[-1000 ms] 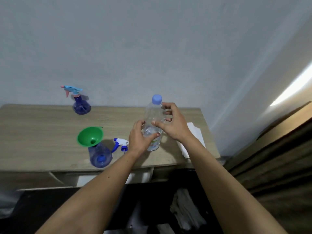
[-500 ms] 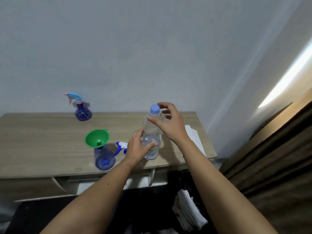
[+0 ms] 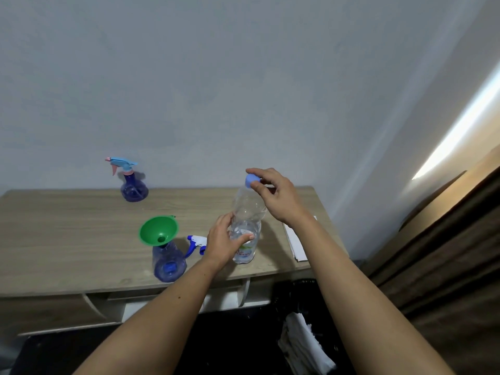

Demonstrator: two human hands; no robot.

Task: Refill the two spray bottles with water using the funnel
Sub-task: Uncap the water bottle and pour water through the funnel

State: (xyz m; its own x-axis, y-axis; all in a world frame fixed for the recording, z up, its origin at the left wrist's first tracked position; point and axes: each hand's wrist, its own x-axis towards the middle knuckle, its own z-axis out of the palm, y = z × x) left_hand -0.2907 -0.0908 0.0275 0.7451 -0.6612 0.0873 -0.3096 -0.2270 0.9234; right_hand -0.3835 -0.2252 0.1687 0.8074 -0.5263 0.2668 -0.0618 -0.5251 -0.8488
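**Cap pinched, bottle steadied**

A clear plastic water bottle (image 3: 246, 228) with a pale blue cap (image 3: 252, 179) stands upright near the front right edge of the wooden worktop (image 3: 67, 239). The left hand (image 3: 224, 242) curls round its lower body; the right hand (image 3: 276, 197) pinches the cap between thumb and fingers. Towards the front edge, a green plastic funnel (image 3: 158, 230) sits in an open blue spray bottle (image 3: 169, 261). Its white and blue trigger head (image 3: 197, 242) lies partly hidden behind the left hand. A second blue spray bottle (image 3: 134, 185) stands at the back edge. Whether the cap is loosened, I cannot tell.
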